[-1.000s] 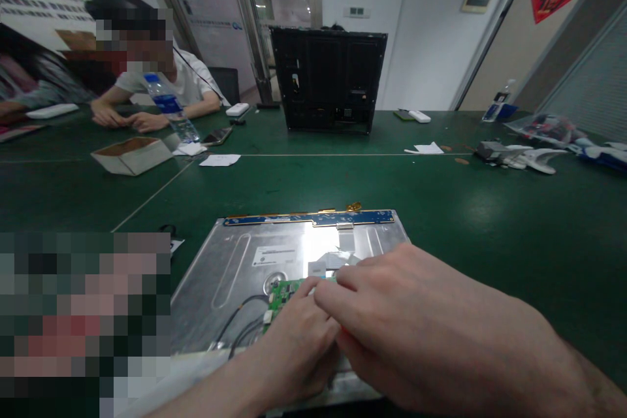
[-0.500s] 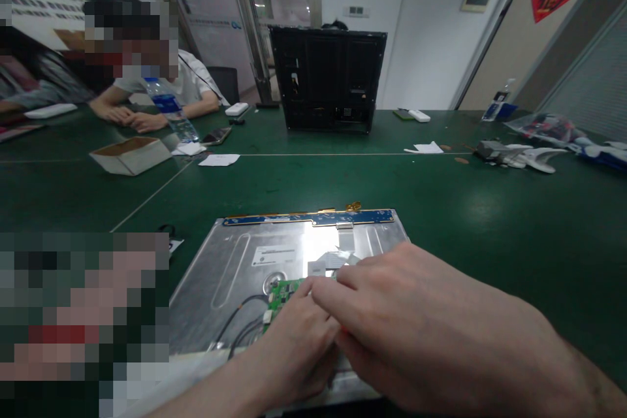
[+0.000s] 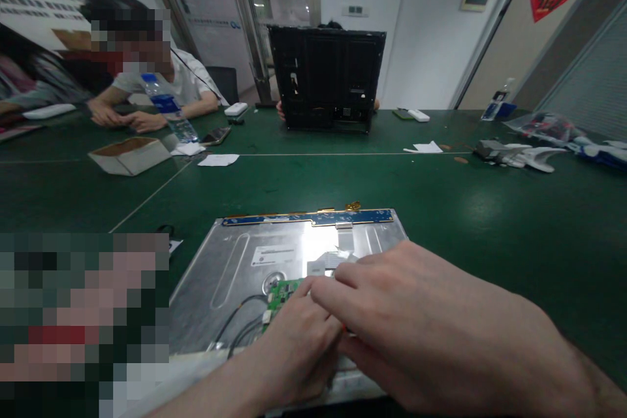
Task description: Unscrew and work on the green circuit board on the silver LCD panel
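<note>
A flat metal display panel (image 3: 235,268) lies before me with its back up, a blue circuit strip (image 3: 274,220) along its far edge. On its near part sits a green circuit board (image 3: 280,295) with dark cables (image 3: 235,315) running from its left side. My left hand (image 3: 304,339) is closed over the board's right part, its fingertips hidden. My right hand (image 3: 416,320) is closed too, its fingers curled against the left hand. A small orange-red spot shows between them; what either hand holds is hidden.
Beyond the panel, a black monitor housing (image 3: 328,78) stands upright on the green table (image 3: 313,179). An open carton (image 3: 128,160), a water bottle (image 3: 169,108) and a phone (image 3: 216,136) are at left. Grey and white parts (image 3: 514,155) lie at right. A person (image 3: 151,91) sits at the far left.
My hands stay almost in place, the right shifting very slightly. Another person's fingers now show at both sides of the black housing.
</note>
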Demonstrator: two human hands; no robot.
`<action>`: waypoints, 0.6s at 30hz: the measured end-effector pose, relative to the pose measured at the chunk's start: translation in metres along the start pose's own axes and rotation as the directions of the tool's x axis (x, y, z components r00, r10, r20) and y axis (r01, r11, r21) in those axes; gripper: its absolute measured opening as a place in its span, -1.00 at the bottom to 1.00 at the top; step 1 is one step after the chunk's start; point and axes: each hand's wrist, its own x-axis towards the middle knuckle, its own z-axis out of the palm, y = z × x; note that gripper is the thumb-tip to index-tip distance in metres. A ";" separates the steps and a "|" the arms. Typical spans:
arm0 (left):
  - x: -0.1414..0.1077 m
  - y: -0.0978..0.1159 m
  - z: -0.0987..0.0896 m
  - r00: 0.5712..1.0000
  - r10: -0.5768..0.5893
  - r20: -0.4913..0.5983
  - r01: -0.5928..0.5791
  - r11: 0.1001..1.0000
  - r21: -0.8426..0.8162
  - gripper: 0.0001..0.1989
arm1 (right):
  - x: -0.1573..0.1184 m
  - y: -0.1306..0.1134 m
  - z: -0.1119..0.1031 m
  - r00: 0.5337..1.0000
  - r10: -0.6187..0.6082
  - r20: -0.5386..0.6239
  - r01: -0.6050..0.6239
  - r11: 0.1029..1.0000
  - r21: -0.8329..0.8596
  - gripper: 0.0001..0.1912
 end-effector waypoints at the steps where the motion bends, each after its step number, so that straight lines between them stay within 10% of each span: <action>1: 0.000 0.000 -0.002 1.000 0.003 0.008 -0.003 1.000 -0.019 -0.54 | 0.000 0.000 0.000 1.000 0.004 0.000 -0.004 1.000 0.000 -0.80; 18: 0.004 0.002 -0.013 0.999 -0.006 0.054 0.009 0.999 -0.051 -0.56 | -0.001 0.004 0.002 0.999 0.031 -0.005 -0.032 0.999 -0.029 -0.87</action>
